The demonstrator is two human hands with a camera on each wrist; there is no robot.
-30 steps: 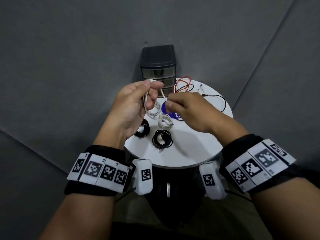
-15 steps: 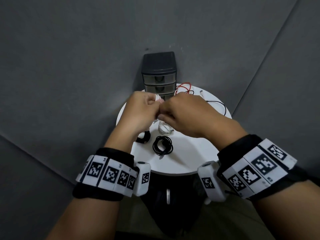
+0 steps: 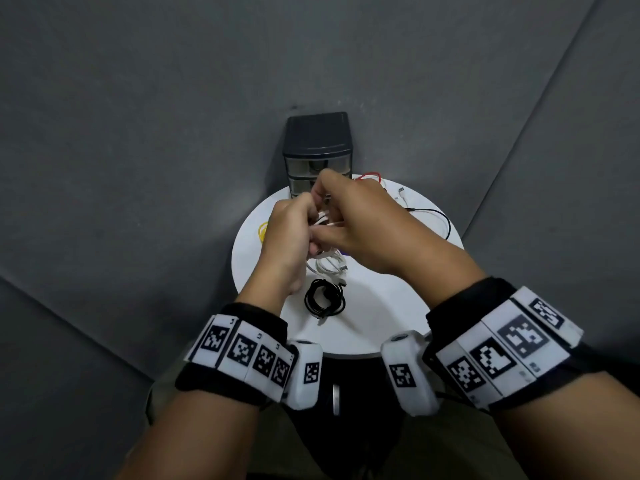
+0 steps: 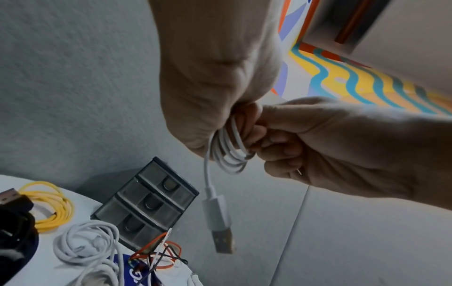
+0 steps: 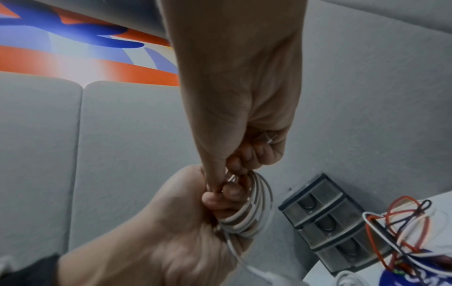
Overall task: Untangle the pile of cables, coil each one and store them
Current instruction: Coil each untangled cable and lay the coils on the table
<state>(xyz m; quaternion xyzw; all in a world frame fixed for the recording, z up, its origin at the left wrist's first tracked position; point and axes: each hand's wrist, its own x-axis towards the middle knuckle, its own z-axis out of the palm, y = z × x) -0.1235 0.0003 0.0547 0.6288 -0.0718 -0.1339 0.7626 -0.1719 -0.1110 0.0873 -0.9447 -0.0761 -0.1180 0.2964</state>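
Note:
Both hands meet above the round white table (image 3: pixel 381 306). My left hand (image 3: pixel 294 233) grips a small coil of white USB cable (image 4: pixel 229 151), its loops wound round the curled fingers (image 5: pixel 252 209). The cable's USB plug (image 4: pixel 222 228) dangles below the fist. My right hand (image 3: pixel 346 216) pinches the same white cable at the coil. On the table lie a coiled black cable (image 3: pixel 323 299), a coiled white cable (image 3: pixel 327 265), a yellow coil (image 3: pixel 263 232) and a tangle of red, black and white wires (image 5: pixel 401 228).
A dark three-drawer organizer (image 3: pixel 317 150) stands at the table's far edge, drawers shut. A black cable (image 3: pixel 436 220) and a loose white plug (image 3: pixel 401 194) lie at the far right. A blue round label (image 5: pixel 430 278) shows under the wires. Grey padded walls surround the table.
The hands came together from apart. The white cable, loose between them a second ago, is now wound into a tight coil in the left fist, and the right hand has closed in on it.

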